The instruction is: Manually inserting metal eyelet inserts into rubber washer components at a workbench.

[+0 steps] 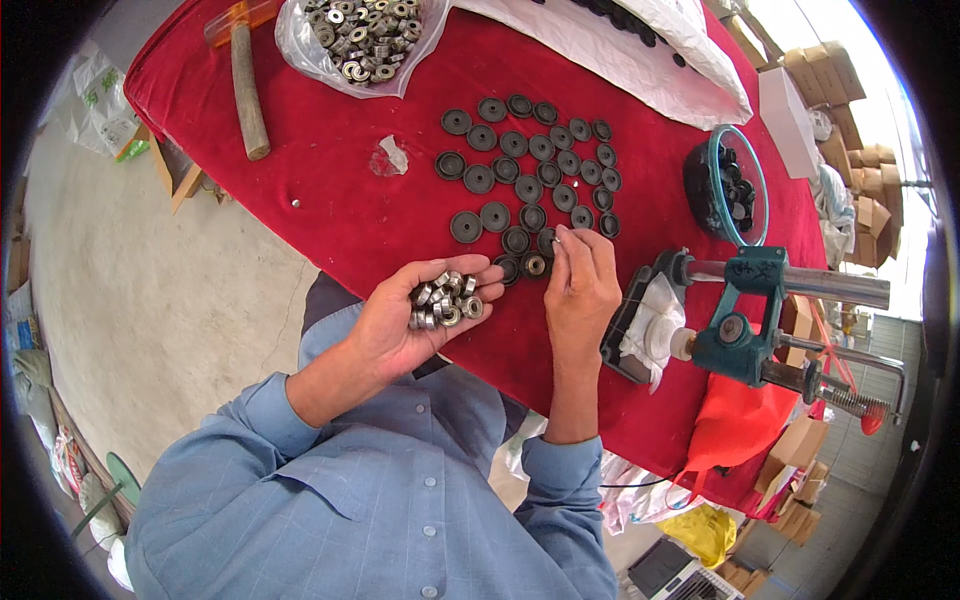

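Nearest us, our left hand (395, 315) lies palm up, fingers close together and slightly curled, cradling metal bearings (445, 300). Our right hand (585, 285) pinches a small shiny piece (557, 240) between thumb and fingertips at the near black wheels (516, 240), spread loosely over the red cloth (340, 210); beyond, we see a plastic bag (296, 48) of bearings.

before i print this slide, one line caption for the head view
Left hand cupping bearings, right hand at the black discs laid out on red cloth.
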{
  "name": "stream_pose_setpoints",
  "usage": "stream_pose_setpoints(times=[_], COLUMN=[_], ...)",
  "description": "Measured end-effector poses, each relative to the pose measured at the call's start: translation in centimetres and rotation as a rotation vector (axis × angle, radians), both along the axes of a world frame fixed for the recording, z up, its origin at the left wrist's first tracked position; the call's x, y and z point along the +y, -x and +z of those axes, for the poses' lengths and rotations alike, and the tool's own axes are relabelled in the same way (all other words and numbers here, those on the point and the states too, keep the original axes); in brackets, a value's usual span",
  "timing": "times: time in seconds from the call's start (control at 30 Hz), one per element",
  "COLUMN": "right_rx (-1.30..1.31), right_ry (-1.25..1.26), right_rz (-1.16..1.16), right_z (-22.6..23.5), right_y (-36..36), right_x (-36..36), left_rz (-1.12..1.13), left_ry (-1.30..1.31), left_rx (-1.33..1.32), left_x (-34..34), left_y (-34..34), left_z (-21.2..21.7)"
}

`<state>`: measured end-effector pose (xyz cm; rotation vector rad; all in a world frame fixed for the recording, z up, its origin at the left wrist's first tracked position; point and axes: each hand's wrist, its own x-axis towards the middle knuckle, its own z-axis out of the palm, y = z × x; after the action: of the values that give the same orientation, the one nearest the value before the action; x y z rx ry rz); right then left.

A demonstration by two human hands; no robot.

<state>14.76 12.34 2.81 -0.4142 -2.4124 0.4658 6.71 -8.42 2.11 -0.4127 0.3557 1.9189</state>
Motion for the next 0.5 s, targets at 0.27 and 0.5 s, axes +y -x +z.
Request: stream_pose_setpoints(times=[0.27, 0.5], right_rx=[-0.076, -0.133], right_ry=[-0.089, -0.091], right_rz=[0.051, 0.04], right_z=[-1.0, -1.3], right_y=[-0.2, -1.7], right_x=[-0.1, -1.2], left_rz=[0.002, -0.003], left_ry=[-0.013, 0.027], left_rx=[0.004, 0.031], left_x=[-0.1, 0.0], left_y=[-0.1, 0.0], left_z=[-0.1, 0.6])
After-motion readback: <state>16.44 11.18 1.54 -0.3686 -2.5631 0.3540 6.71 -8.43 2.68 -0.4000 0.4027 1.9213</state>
